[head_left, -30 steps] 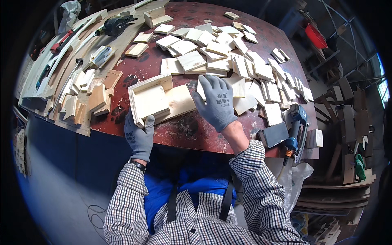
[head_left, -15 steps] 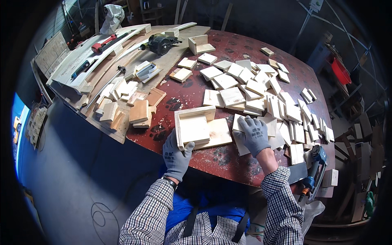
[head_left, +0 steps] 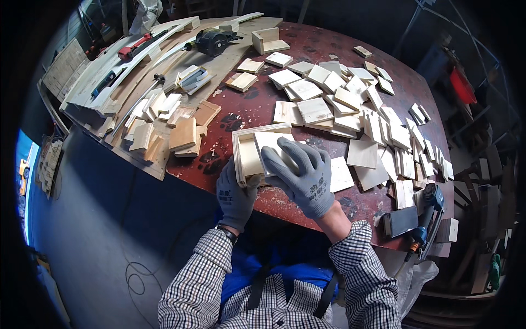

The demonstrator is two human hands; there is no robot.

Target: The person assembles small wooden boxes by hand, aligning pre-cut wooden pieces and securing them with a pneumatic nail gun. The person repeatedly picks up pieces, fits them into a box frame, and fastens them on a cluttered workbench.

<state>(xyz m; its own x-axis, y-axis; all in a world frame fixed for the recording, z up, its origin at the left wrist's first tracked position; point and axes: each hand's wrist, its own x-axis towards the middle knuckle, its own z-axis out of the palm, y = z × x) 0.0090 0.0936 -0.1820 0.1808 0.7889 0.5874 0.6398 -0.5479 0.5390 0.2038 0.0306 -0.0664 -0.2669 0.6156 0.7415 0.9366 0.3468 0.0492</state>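
My left hand, in a grey work glove, grips the near left edge of an open-cornered wooden frame at the table's front edge. My right hand, gloved alike, has its fingers bent over a pale square wooden board. That board lies over the right part of the frame, slightly tilted. Whether it touches the frame's inside cannot be made out, since the right hand covers its lower part.
A heap of square wooden pieces spreads across the red table. A blue nail gun lies at the front right. More blocks, a circular saw and a red tool are at the left.
My right hand has come left from the pile to the frame, bringing a square board with it. My left hand keeps its hold on the frame.
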